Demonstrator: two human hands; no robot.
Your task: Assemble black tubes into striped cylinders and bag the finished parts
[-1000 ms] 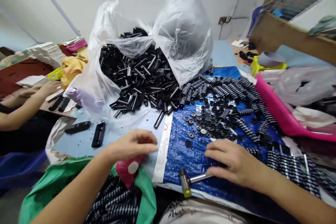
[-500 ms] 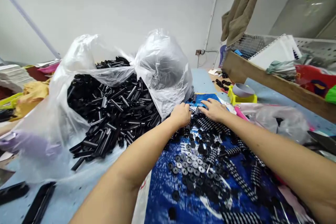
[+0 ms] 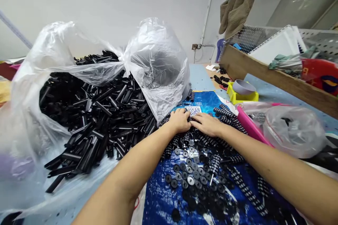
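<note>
Both hands lay palm down, side by side, at the far end of a blue sheet (image 3: 158,200) spread on the surface, their fingertips meeting over a heap of striped stacks (image 3: 224,113), short rods banded black and white. The left hand (image 3: 180,121) had its fingers bent down into the heap; its grip was hidden under the knuckles, so I could not tell whether it was closed on anything. The right hand (image 3: 208,124) rested flat on the same heap with its fingers stretched toward the left hand, its grip loose and spread, pinching nothing. Just beyond the fingertips a white label (image 3: 194,109) showed on the sheet. Nearer the body, between the two forearms, a scatter of small black discs (image 3: 185,175) covered the sheet, with more striped stacks lying among them and off to the right. To the left, a big clear bag (image 3: 158,59) sagged open and spilled black tubes (image 3: 105,112) onto the surface, close beside the left forearm. To the right of the heap ran the edge of a pink tray (image 3: 250,126), a second clear bag (image 3: 293,130) bulging behind it, and farther back sat a yellow box (image 3: 243,96) holding a grey bowl (image 3: 243,87)
</note>
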